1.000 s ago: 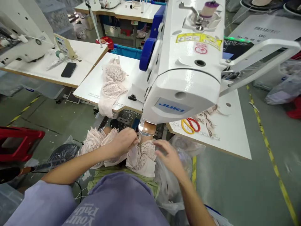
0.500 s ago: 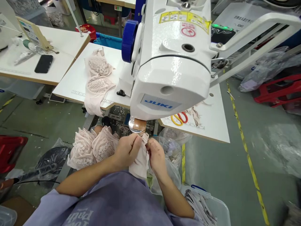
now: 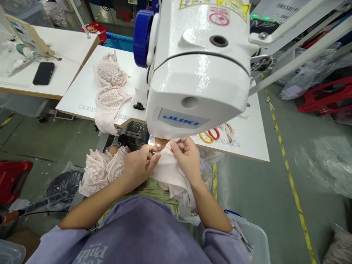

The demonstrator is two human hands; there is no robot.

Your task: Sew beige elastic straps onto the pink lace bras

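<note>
Head view, and the right grip [image 3: 189, 160] pinches the pale fabric [image 3: 168, 167], draped between the 2 grips, sewing machine [image 3: 192, 82] looming just above! Left grip [image 3: 137, 165] curls beside it, hold unclear; uneven tension could skew the fabric, or crowding the machine could nip either grip.

Beige cloth garment [image 3: 171, 170]: before white boxy sewing machine [image 3: 198, 84]
Beige lace bra [image 3: 110, 97]: machine's left, on white flat tabletop [image 3: 82, 85]
</note>
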